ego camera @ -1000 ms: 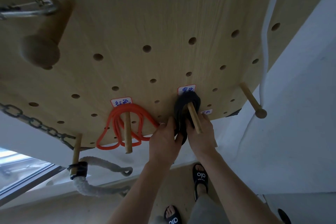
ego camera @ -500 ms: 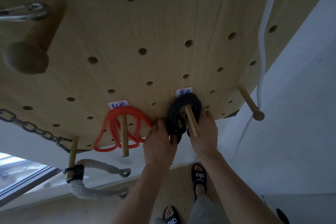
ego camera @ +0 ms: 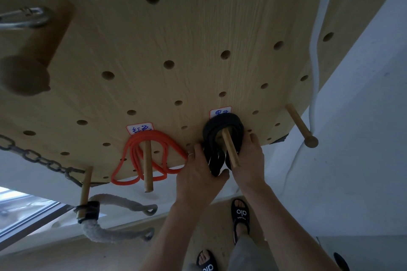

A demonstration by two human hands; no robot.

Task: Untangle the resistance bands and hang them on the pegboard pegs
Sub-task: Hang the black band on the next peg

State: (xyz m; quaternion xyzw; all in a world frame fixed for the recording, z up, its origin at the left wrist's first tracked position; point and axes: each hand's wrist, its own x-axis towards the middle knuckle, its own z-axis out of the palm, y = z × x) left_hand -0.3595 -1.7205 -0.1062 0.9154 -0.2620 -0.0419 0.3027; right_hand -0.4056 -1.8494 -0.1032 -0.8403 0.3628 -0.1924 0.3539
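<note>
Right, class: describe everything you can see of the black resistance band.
The black resistance band looks like flat, matte rubber, coiled in several loops. It hangs over a wooden peg on the pegboard, below a handwritten label. Its lower loops dangle between both hands: the left hand grips them, and the right hand touches its right side.

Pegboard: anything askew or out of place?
Nothing stands out. The orange band hangs coiled on its peg; the black band is looped over its peg, with the left hand and right hand on its lower loops.
</note>
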